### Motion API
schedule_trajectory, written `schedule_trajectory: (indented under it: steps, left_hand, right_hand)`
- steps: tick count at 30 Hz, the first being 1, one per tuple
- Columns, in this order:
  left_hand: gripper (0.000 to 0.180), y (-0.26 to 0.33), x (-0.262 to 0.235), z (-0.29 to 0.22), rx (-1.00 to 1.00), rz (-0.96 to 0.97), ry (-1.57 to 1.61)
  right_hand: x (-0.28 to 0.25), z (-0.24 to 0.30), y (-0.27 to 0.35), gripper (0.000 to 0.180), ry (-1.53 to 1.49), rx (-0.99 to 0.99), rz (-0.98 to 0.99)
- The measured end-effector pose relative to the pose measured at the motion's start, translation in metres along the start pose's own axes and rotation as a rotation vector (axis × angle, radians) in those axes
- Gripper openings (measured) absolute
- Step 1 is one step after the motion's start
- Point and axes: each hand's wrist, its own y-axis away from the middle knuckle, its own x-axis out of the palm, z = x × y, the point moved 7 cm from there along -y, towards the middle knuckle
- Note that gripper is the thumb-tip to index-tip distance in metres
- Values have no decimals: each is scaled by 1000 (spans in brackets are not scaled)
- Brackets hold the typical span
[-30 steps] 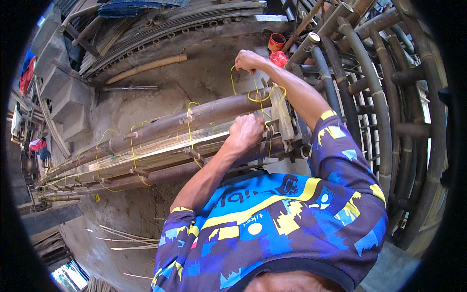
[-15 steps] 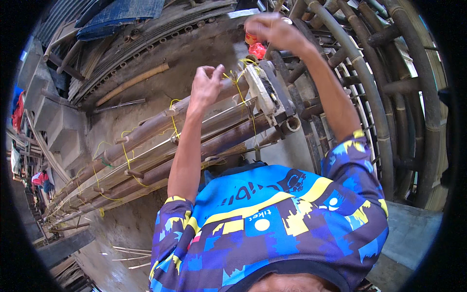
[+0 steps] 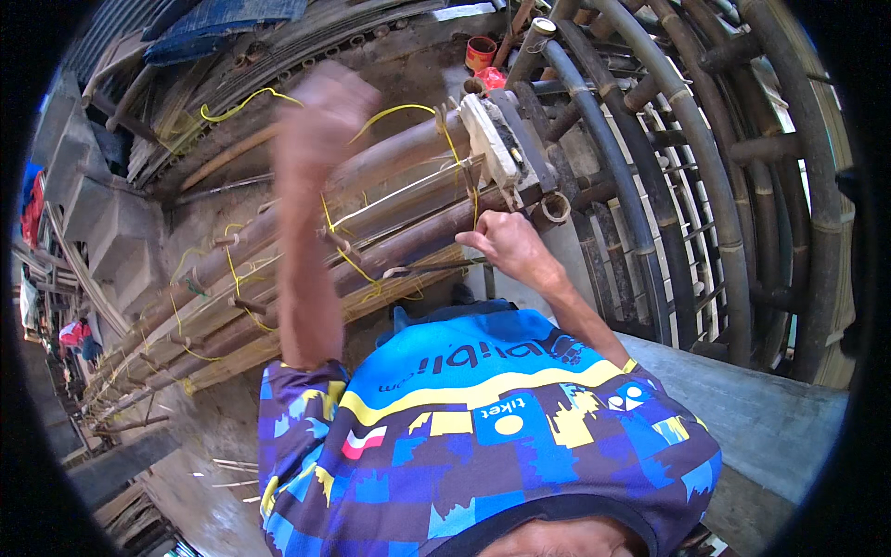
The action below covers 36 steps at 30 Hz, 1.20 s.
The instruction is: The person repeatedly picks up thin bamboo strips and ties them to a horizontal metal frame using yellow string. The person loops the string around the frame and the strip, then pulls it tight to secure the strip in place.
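A yellow cord [image 3: 401,109] wraps the end of a frame of long brown bamboo poles [image 3: 399,155]. My left hand [image 3: 327,110], smeared by motion, is raised above the far pole; the cord runs into it from the right and trails out on its left. My right hand [image 3: 512,247] is closed, thumb and fingers together, beside the near pole [image 3: 432,227], where the cord comes down to its fingertips. Just beyond it sits a pale, worn block [image 3: 489,148] across the pole ends. More yellow ties with short wooden pegs [image 3: 252,306] line the frame.
Dark bamboo racks [image 3: 724,186] stand close on the right. A red can [image 3: 480,53] and a red plastic bag [image 3: 489,78] are beyond the block. Grey concrete steps [image 3: 130,246] lie at left, and a grey slab [image 3: 742,418] at lower right.
My right hand has come down from the far side to the near pole. My left hand has swung up and left, drawing out a long loop of the yellow cord.
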Motion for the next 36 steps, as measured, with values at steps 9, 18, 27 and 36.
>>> schedule_trajectory:
  steps: [9, 18, 27, 36]
  left_hand:
    - [13, 52, 153, -21, -58, 319, 171]
    - [21, 46, 166, -24, -31, 436, 9]
    - [16, 44, 150, -33, -1, 388, -58]
    - [17, 59, 144, -27, -51, 393, -56]
  right_hand:
    - [1, -1, 6, 18, -249, 23, -262]
    - [-51, 44, -49, 37, -1123, -258, -179]
    - [-55, 82, -37, 41, -267, -413, -71]
    - [50, 52, 5, 28, 229, -527, 29]
